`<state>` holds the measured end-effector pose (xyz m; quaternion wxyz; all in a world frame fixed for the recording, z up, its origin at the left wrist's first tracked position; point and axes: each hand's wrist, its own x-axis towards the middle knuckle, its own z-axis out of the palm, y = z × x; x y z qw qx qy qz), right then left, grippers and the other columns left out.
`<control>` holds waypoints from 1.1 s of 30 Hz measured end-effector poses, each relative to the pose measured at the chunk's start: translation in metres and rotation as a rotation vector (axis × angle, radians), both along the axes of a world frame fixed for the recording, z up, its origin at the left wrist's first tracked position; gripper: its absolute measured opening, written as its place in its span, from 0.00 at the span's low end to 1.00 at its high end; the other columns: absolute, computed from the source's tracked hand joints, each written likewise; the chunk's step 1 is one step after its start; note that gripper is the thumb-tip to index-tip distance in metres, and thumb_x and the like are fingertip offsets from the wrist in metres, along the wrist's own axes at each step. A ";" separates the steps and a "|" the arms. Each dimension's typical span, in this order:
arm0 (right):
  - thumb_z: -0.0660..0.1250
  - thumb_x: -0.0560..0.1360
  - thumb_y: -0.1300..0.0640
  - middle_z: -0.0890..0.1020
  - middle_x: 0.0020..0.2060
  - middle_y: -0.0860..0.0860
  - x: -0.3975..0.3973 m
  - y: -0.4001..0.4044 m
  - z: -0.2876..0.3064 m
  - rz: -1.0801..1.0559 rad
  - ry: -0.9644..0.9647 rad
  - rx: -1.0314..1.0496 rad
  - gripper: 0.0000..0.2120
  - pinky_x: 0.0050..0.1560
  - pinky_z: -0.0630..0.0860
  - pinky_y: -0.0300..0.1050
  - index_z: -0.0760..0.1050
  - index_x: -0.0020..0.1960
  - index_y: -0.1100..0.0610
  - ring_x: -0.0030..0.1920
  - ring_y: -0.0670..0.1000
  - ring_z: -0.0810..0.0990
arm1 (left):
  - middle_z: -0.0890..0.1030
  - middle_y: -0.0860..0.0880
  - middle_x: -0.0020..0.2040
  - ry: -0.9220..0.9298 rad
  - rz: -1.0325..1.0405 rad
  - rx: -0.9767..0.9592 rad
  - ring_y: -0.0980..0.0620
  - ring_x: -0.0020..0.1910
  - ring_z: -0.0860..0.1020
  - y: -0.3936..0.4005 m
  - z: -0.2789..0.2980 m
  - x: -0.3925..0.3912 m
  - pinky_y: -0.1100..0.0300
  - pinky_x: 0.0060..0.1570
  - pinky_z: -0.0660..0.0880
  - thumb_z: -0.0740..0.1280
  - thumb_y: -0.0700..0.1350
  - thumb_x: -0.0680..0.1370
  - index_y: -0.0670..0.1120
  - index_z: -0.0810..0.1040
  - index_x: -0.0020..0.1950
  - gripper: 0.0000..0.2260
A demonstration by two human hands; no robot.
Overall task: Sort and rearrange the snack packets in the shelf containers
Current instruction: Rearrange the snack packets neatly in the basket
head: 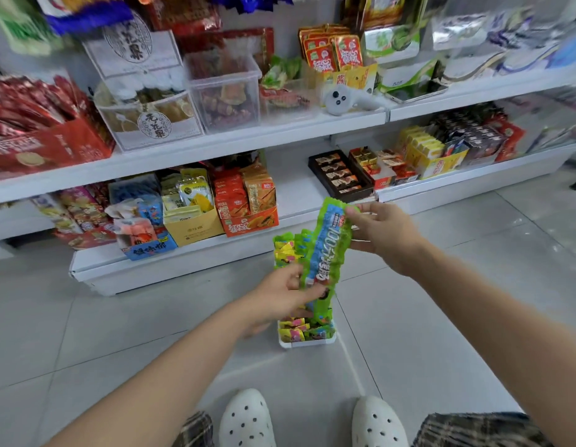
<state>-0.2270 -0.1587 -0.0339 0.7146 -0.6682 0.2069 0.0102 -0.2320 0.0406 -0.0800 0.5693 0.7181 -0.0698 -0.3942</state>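
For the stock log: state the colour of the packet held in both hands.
The packet is bright green with a blue band of white lettering, seen in the head view.

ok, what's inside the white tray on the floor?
The white tray holds small yellow and green snack packets standing in rows. The left hand and the long green packet it holds cover the tray's middle and far end.

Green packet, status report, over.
Both hands, left hand and right hand, pinch the green packet. White tray on floor below. Nothing in the way.
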 end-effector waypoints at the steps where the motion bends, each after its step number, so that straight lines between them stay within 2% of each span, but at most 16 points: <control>1: 0.66 0.79 0.59 0.83 0.42 0.57 -0.004 0.003 0.001 -0.005 -0.001 0.025 0.05 0.38 0.83 0.44 0.73 0.48 0.60 0.35 0.50 0.84 | 0.82 0.42 0.59 0.006 0.017 -0.027 0.46 0.57 0.81 0.003 0.003 -0.006 0.47 0.57 0.79 0.68 0.41 0.78 0.43 0.74 0.66 0.16; 4: 0.68 0.78 0.62 0.83 0.37 0.54 -0.012 0.006 0.002 -0.049 -0.034 0.020 0.06 0.37 0.83 0.44 0.71 0.44 0.59 0.33 0.48 0.84 | 0.83 0.40 0.56 0.005 0.047 -0.046 0.51 0.49 0.83 0.012 0.009 -0.017 0.57 0.45 0.82 0.67 0.37 0.78 0.38 0.75 0.66 0.16; 7: 0.68 0.77 0.65 0.84 0.33 0.53 -0.014 0.007 0.006 -0.109 -0.098 -0.043 0.08 0.37 0.83 0.46 0.71 0.41 0.59 0.33 0.50 0.84 | 0.83 0.41 0.57 0.108 0.113 -0.123 0.50 0.51 0.83 0.018 0.011 -0.019 0.57 0.49 0.82 0.66 0.37 0.79 0.35 0.74 0.66 0.16; 9: 0.68 0.77 0.65 0.84 0.33 0.53 -0.013 0.006 0.010 -0.134 -0.115 -0.073 0.08 0.35 0.82 0.45 0.71 0.41 0.59 0.33 0.50 0.84 | 0.81 0.38 0.59 0.246 0.149 -0.242 0.47 0.52 0.83 0.020 0.017 -0.021 0.55 0.52 0.81 0.63 0.38 0.80 0.34 0.74 0.65 0.15; 12: 0.69 0.76 0.64 0.84 0.34 0.54 -0.013 0.005 0.015 -0.155 -0.125 -0.070 0.07 0.34 0.81 0.43 0.72 0.42 0.60 0.33 0.49 0.84 | 0.80 0.35 0.59 0.461 0.228 -0.394 0.40 0.53 0.83 0.024 0.024 -0.022 0.50 0.53 0.81 0.59 0.47 0.82 0.35 0.74 0.65 0.18; 14: 0.70 0.76 0.64 0.85 0.32 0.52 -0.013 0.004 0.016 -0.156 -0.125 -0.060 0.07 0.33 0.81 0.42 0.73 0.42 0.61 0.33 0.48 0.84 | 0.81 0.36 0.58 0.510 0.266 -0.418 0.41 0.52 0.83 0.025 0.023 -0.021 0.50 0.51 0.81 0.58 0.51 0.81 0.37 0.74 0.66 0.21; 16: 0.70 0.76 0.63 0.84 0.31 0.51 -0.012 0.003 0.015 -0.162 -0.117 -0.046 0.06 0.34 0.82 0.42 0.73 0.43 0.60 0.33 0.48 0.84 | 0.82 0.38 0.57 0.516 0.289 -0.432 0.42 0.50 0.83 0.023 0.022 -0.021 0.50 0.50 0.82 0.60 0.50 0.79 0.40 0.75 0.65 0.19; 19: 0.69 0.77 0.62 0.84 0.32 0.51 -0.012 0.003 0.013 -0.146 -0.130 0.058 0.05 0.41 0.83 0.43 0.73 0.45 0.60 0.35 0.48 0.83 | 0.78 0.38 0.63 0.541 0.250 -0.469 0.41 0.57 0.80 0.019 0.023 -0.023 0.45 0.56 0.79 0.65 0.45 0.76 0.42 0.77 0.65 0.18; 20: 0.68 0.77 0.63 0.83 0.32 0.50 -0.012 0.003 0.013 -0.125 -0.152 0.122 0.04 0.43 0.82 0.43 0.73 0.45 0.59 0.37 0.49 0.83 | 0.77 0.36 0.65 0.575 0.233 -0.505 0.40 0.57 0.80 0.018 0.024 -0.024 0.46 0.56 0.79 0.65 0.44 0.77 0.41 0.76 0.66 0.18; 22: 0.66 0.78 0.64 0.84 0.36 0.51 -0.013 0.003 0.012 -0.079 -0.195 0.223 0.03 0.47 0.81 0.45 0.74 0.47 0.58 0.42 0.50 0.84 | 0.79 0.36 0.59 0.633 0.227 -0.573 0.44 0.49 0.81 0.014 0.025 -0.026 0.53 0.47 0.82 0.63 0.44 0.78 0.38 0.77 0.63 0.16; 25: 0.65 0.78 0.64 0.84 0.51 0.55 -0.013 0.003 0.012 -0.031 -0.158 0.264 0.05 0.58 0.78 0.58 0.78 0.51 0.56 0.53 0.58 0.84 | 0.80 0.45 0.44 0.523 0.251 -0.535 0.52 0.38 0.78 0.004 0.028 -0.029 0.63 0.38 0.79 0.67 0.40 0.74 0.39 0.76 0.60 0.15; 27: 0.61 0.81 0.60 0.81 0.59 0.56 -0.013 0.000 0.013 0.024 -0.087 0.306 0.10 0.61 0.75 0.63 0.78 0.59 0.54 0.57 0.61 0.82 | 0.82 0.49 0.41 0.356 0.289 -0.403 0.55 0.36 0.79 -0.002 0.024 -0.029 0.64 0.37 0.78 0.68 0.37 0.75 0.39 0.77 0.60 0.13; 30: 0.52 0.82 0.42 0.80 0.61 0.59 -0.016 -0.004 0.016 0.126 -0.008 0.467 0.23 0.60 0.77 0.59 0.72 0.67 0.55 0.59 0.61 0.81 | 0.83 0.47 0.44 0.116 0.372 -0.218 0.53 0.38 0.81 -0.006 0.017 -0.031 0.61 0.41 0.77 0.71 0.37 0.76 0.41 0.80 0.53 0.07; 32: 0.54 0.80 0.40 0.82 0.58 0.59 -0.017 -0.003 0.015 0.131 0.010 0.393 0.27 0.58 0.78 0.54 0.73 0.65 0.60 0.58 0.58 0.82 | 0.84 0.45 0.45 0.022 0.423 -0.169 0.50 0.42 0.82 -0.007 0.014 -0.031 0.54 0.48 0.77 0.72 0.37 0.75 0.42 0.80 0.51 0.06; 33: 0.57 0.81 0.43 0.82 0.57 0.60 -0.017 -0.002 0.014 0.120 0.004 0.329 0.25 0.58 0.79 0.52 0.74 0.64 0.63 0.57 0.57 0.82 | 0.84 0.44 0.47 -0.011 0.441 -0.157 0.48 0.44 0.82 -0.007 0.014 -0.030 0.52 0.51 0.77 0.71 0.37 0.75 0.43 0.81 0.51 0.05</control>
